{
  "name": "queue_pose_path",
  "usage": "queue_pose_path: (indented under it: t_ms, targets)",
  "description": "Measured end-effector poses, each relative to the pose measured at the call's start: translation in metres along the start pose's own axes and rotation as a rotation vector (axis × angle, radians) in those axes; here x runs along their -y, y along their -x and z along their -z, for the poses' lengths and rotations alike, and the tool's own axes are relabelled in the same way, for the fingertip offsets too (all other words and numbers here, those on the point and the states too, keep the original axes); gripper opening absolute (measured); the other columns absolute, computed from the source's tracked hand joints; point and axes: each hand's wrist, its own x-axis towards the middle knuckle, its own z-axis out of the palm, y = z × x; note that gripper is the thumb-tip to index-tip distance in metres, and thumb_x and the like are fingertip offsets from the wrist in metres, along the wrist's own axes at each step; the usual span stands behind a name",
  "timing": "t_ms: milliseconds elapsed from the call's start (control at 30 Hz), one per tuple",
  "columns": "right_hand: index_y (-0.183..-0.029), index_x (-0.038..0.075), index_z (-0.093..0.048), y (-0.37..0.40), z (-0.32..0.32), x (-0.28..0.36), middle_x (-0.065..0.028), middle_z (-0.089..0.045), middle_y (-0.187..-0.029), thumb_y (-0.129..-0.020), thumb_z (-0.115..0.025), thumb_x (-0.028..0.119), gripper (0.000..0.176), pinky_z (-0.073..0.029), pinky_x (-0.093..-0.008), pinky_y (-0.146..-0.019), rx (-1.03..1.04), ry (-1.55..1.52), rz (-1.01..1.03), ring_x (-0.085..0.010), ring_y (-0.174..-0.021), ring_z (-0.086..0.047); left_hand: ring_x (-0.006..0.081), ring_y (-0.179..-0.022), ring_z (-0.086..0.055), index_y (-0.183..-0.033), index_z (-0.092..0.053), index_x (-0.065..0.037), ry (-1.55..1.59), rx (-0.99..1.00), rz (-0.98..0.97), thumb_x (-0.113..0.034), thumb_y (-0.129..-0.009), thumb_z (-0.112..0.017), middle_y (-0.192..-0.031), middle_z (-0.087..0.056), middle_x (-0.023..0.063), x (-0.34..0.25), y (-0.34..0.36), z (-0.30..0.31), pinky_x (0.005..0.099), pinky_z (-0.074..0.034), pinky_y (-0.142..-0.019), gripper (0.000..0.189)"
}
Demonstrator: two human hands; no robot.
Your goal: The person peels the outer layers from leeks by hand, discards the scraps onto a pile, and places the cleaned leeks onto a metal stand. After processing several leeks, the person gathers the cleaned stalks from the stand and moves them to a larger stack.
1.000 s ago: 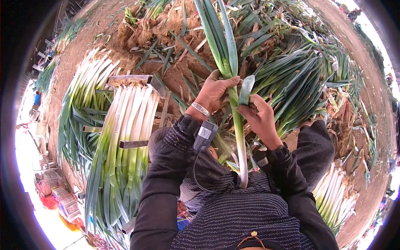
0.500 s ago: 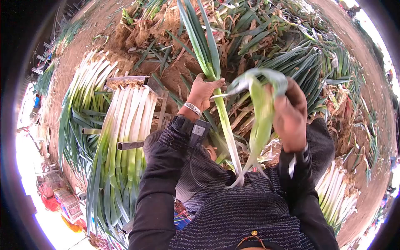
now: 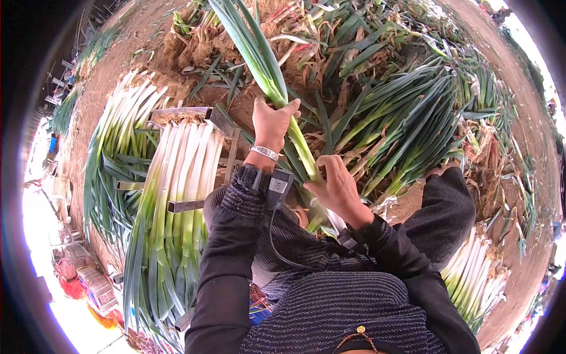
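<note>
A single leek point(image 3: 302, 148) slants across the middle of the view, its green leaves up and to the left, its white end down by my lap. My left hand point(image 3: 273, 122) is closed round it just under the leaves. Lower on the stalk, my right hand point(image 3: 338, 187) grips the same leek, fingers and thumb round it. My right sleeve and wrist partly hide the white root end. Close to my left forearm, a row of trimmed-looking leeks point(image 3: 183, 159) lies in a metal frame point(image 3: 186, 206), white ends upward.
More leeks lie on the far left point(image 3: 121, 112). A heap of dark green leeks point(image 3: 407, 124) lies ahead to the right, beside stripped leaves and dry husks point(image 3: 354, 35). A small leek bundle point(image 3: 474, 277) rests near my right knee. Bare soil point(image 3: 97, 94) surrounds these piles.
The peeled leaf strip that my right hand held is gone from it. That hand moved down and left onto the leek's lower stalk. My left hand and the leek's top shifted left.
</note>
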Motion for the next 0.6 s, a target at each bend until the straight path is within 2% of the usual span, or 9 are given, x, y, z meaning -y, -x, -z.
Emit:
queue_pose_path:
  t_ms: [167, 333, 400, 433, 467, 533, 567, 600]
  targets:
    - [-0.097, 0.006, -0.049, 0.000, -0.002, -0.008, -0.0141, -0.048, -0.097, -0.072, -0.072, 0.010, 0.035, -0.045, -0.0431, -0.072, -0.140, 0.112, -0.015, -0.0348, -0.091, -0.052, 0.0188, -0.063, -0.065, -0.100, -0.041, 0.003, -0.055, -0.017, -0.086, -0.002, -0.075, -0.079, -0.086, -0.060, 0.0123, -0.007, 0.003, -0.004, 0.0299, -0.054, -0.053, 0.046]
    - [-0.092, 0.006, -0.053, -0.007, 0.010, -0.027, -0.0130, -0.050, -0.091, -0.071, -0.072, 0.010, 0.028, -0.045, -0.0430, -0.072, -0.247, 0.251, -0.012, -0.0336, -0.090, -0.053, 0.0221, -0.068, -0.066, -0.111, -0.031, 0.000, 0.076, 0.032, -0.002, 0.000, -0.076, -0.077, -0.089, -0.060, 0.0136, -0.015, 0.006, -0.009, 0.0322, -0.056, -0.055, 0.058]
    - [-0.089, 0.007, -0.054, -0.010, 0.017, -0.035, -0.0119, -0.051, -0.089, -0.072, -0.072, 0.011, 0.025, -0.045, -0.0424, -0.072, -0.310, 0.319, 0.027, -0.0330, -0.088, -0.053, 0.0232, -0.070, -0.067, -0.113, -0.031, -0.003, 0.177, 0.141, 0.036, 0.003, -0.078, -0.074, -0.093, -0.061, 0.0147, -0.014, 0.005, -0.008, 0.0331, -0.058, -0.060, 0.056]
    - [-0.087, 0.007, -0.055, -0.012, 0.020, -0.037, -0.0109, -0.052, -0.089, -0.072, -0.072, 0.012, 0.023, -0.045, -0.0420, -0.072, -0.322, 0.318, 0.023, -0.0327, -0.087, -0.054, 0.0239, -0.080, -0.067, -0.117, -0.031, -0.005, 0.174, 0.171, 0.089, 0.005, -0.079, -0.071, -0.099, -0.060, 0.0157, -0.018, 0.008, -0.008, 0.0341, -0.059, -0.067, 0.056]
    - [-0.087, 0.007, -0.055, -0.014, 0.024, -0.039, -0.0109, -0.052, -0.089, -0.072, -0.072, 0.012, 0.023, -0.045, -0.0420, -0.072, -0.323, 0.319, 0.022, -0.0327, -0.087, -0.054, 0.0239, -0.080, -0.067, -0.117, -0.031, -0.005, 0.174, 0.172, 0.089, 0.005, -0.079, -0.071, -0.099, -0.060, 0.0157, -0.022, 0.010, -0.008, 0.0341, -0.059, -0.067, 0.056]
    - [-0.087, 0.007, -0.056, -0.017, 0.031, -0.043, -0.0103, -0.052, -0.090, -0.072, -0.072, 0.011, 0.022, -0.045, -0.0417, -0.072, -0.349, 0.366, 0.059, -0.0322, -0.088, -0.054, 0.0258, -0.092, -0.065, -0.119, -0.031, -0.003, 0.307, 0.348, 0.114, 0.006, -0.080, -0.069, -0.104, -0.060, 0.0170, -0.027, 0.012, -0.006, 0.0373, -0.058, -0.077, 0.055]
    - [-0.087, 0.006, -0.057, -0.017, 0.035, -0.043, -0.0107, -0.052, -0.091, -0.073, -0.071, 0.011, 0.021, -0.045, -0.0420, -0.074, -0.356, 0.355, 0.063, -0.0325, -0.088, -0.054, 0.0285, -0.102, -0.062, -0.121, -0.036, -0.001, 0.373, 0.447, 0.137, 0.007, -0.083, -0.064, -0.107, -0.060, 0.0174, -0.030, 0.011, -0.002, 0.0408, -0.055, -0.087, 0.048]
    - [-0.087, 0.006, -0.057, -0.018, 0.039, -0.043, -0.0107, -0.052, -0.091, -0.073, -0.071, 0.011, 0.021, -0.045, -0.0420, -0.074, -0.355, 0.355, 0.064, -0.0325, -0.088, -0.054, 0.0285, -0.102, -0.062, -0.121, -0.036, -0.001, 0.373, 0.446, 0.137, 0.007, -0.083, -0.064, -0.107, -0.060, 0.0174, -0.031, 0.009, 0.002, 0.0408, -0.055, -0.087, 0.048]
